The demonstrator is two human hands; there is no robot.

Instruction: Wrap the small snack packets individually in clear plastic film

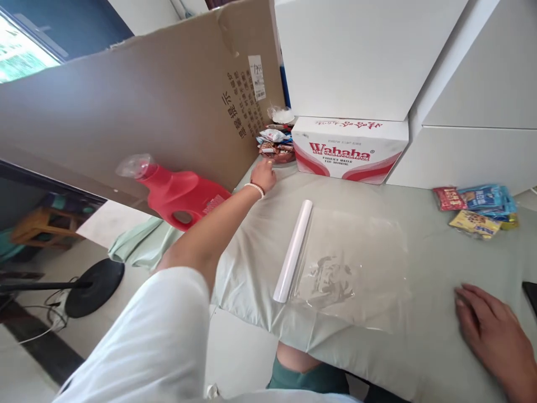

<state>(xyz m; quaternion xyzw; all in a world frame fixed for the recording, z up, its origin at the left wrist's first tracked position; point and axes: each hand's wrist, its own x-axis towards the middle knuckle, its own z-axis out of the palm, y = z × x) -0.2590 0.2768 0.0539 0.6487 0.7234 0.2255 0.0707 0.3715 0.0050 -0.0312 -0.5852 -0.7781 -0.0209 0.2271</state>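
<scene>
My left hand [263, 176] reaches to the back of the table, its fingers closed at the near edge of a brownish bowl [285, 158] heaped with small snack packets [274, 137]. The fingertips are partly hidden there. At the right, my right hand [495, 330] rests on the cloth, fingers loosely stretched and holding nothing. Between the hands lies a white roll [293, 252], with a clear plastic sheet [369, 263] spread flat beside it. More snack packets, red, blue and yellow [476, 224], lie in a loose pile beyond my right hand.
A red jug [184, 193] with clear plastic over its top stands left of my forearm. Behind it rises a large cardboard sheet [168, 95]. A Wahaha water box [350, 151] sits against white cabinets [364, 56]. A dark object [531, 296] lies at the right edge.
</scene>
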